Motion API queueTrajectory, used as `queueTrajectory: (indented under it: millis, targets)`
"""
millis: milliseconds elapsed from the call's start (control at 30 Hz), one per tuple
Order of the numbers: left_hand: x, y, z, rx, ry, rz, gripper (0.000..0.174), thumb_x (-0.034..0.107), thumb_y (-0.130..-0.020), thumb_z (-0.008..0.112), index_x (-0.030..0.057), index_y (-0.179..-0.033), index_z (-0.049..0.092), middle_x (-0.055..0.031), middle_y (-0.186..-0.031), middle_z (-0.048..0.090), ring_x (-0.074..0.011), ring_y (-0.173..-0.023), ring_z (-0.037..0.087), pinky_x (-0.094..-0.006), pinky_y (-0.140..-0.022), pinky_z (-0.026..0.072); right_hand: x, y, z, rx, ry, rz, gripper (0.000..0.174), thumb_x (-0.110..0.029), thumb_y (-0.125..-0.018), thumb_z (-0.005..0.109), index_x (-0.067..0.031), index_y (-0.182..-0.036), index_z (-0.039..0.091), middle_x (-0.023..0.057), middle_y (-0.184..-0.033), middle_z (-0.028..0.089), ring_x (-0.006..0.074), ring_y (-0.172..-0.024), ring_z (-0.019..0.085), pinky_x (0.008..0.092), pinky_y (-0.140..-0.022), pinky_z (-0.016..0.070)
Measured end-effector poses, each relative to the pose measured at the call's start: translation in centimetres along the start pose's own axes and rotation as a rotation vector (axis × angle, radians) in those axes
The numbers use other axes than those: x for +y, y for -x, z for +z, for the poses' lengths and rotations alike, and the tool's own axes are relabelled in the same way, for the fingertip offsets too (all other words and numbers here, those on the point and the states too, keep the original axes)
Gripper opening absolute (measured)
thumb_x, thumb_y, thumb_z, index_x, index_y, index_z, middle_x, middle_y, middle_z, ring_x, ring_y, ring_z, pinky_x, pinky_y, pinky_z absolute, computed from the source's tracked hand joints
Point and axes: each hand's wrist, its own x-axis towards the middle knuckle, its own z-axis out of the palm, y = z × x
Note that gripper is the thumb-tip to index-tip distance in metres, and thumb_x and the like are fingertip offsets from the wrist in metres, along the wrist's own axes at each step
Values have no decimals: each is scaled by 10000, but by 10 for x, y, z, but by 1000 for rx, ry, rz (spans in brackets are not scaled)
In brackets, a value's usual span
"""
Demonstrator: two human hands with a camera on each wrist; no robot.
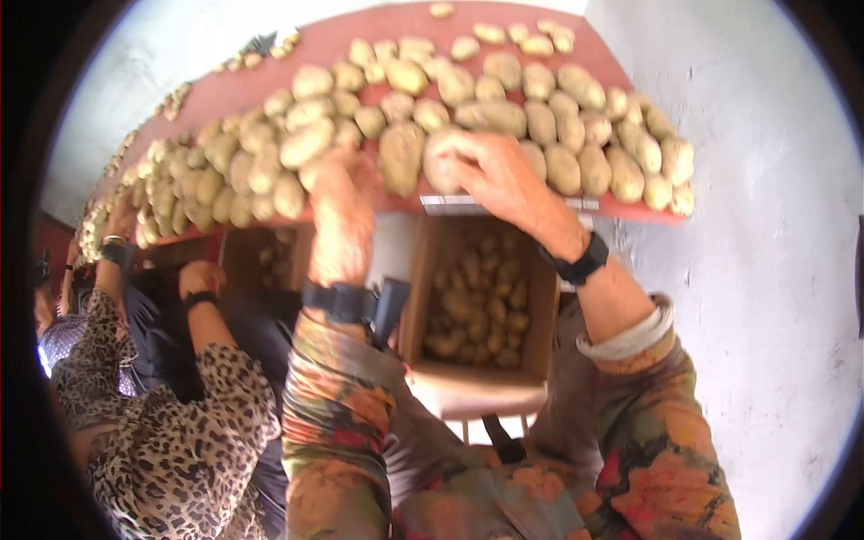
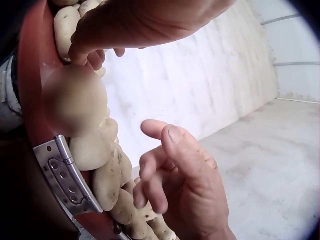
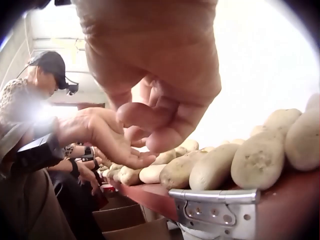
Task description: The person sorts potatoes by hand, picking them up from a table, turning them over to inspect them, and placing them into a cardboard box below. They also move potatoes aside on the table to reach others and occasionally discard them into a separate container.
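Observation:
Many potatoes lie along the edge of a red table. In the head view, my left hand is over the row, left of a large upright-lying potato; its fingers are relaxed and look empty. My right hand is just right of that potato, over another one, fingers loosely bent. The left wrist view shows my left fingertips by a pale potato and my right hand holding nothing. In the right wrist view, the left hand has extended fingers beside the right hand; contact between them is unclear.
Below the table edge stands a cardboard box with potatoes inside. A metal hinge is on the table edge. At the left, another person in a leopard-print top works at the same table. A pale wall rises at the right.

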Motion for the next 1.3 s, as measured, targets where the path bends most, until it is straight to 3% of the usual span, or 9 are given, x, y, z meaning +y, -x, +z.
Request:
queueTrajectory:
  millis: [67,333,433,833,1000,1033,1133,1167,1300]
  targets:
    - [1,3,4,29,6,2,386,274,-845,599,64,-1166,558,-98,-1027,526,-231,-919,508,-366,-807,435,1,-4,2,96,-7,60,156,-136,-824,576,5,-878,617,199,-686,596,335,-611,589,391,-576,451]
    - [-3,3,-1,20,22,16,441,259,-831,636,49,-1208,544,-116,-1122,522,-246,-1064,508,-387,-900,412,8,-13,35,113,187,96,308,-134,-808,624,-21,-1085,548,192,-857,620,369,-804,605,429,-706,483]
    - [-10,-5,-3,-20,-13,44,547,296,-847,621,7,-1285,467,-197,-1328,402,-310,-1251,394,-430,-1045,315,13,-17,43,97,180,157,336,-137,-815,620,-13,-1114,530,202,-905,602,382,-880,589,451,-756,470]
    - [-18,9,-4,26,-2,-43,621,305,-851,605,33,-1355,363,-192,-1374,367,-337,-1290,351,-515,-1043,270,26,-43,51,48,220,141,402,-187,-805,629,12,-1138,522,250,-910,630,418,-941,587,444,-794,471]
    - [-18,8,-4,-68,-84,-78,559,301,-867,578,-1,-1307,410,-185,-1324,438,-337,-1267,387,-524,-1040,270,6,-56,37,-221,255,312,377,-203,-815,591,30,-1105,529,270,-975,612,396,-967,586,476,-813,459]
    - [-17,5,-3,-139,-115,-99,526,313,-872,566,-6,-1274,447,-179,-1276,489,-317,-1207,447,-502,-1001,323,-12,-60,28,-359,129,502,374,-193,-821,568,21,-1125,533,266,-956,616,391,-956,592,467,-806,455]
    - [-21,-6,-2,-73,-143,-112,478,328,-870,564,10,-1221,501,-176,-1235,528,-299,-1117,506,-472,-943,374,-2,-54,37,-206,126,320,364,-181,-823,543,7,-1134,536,264,-855,623,389,-840,617,459,-749,466]
    - [-22,-10,-2,-18,-179,-130,437,333,-867,569,17,-1167,540,-160,-1161,579,-284,-1045,537,-440,-904,398,3,-54,38,-228,27,349,371,-160,-839,518,-25,-1185,526,197,-721,617,312,-627,620,419,-600,484]
    - [-22,-9,-2,-61,-145,-126,437,362,-872,554,29,-1154,565,-133,-1098,615,-261,-998,568,-394,-868,437,1,-55,34,-348,-151,525,433,-159,-898,513,-99,-1322,453,61,-651,558,142,-513,534,295,-432,417]
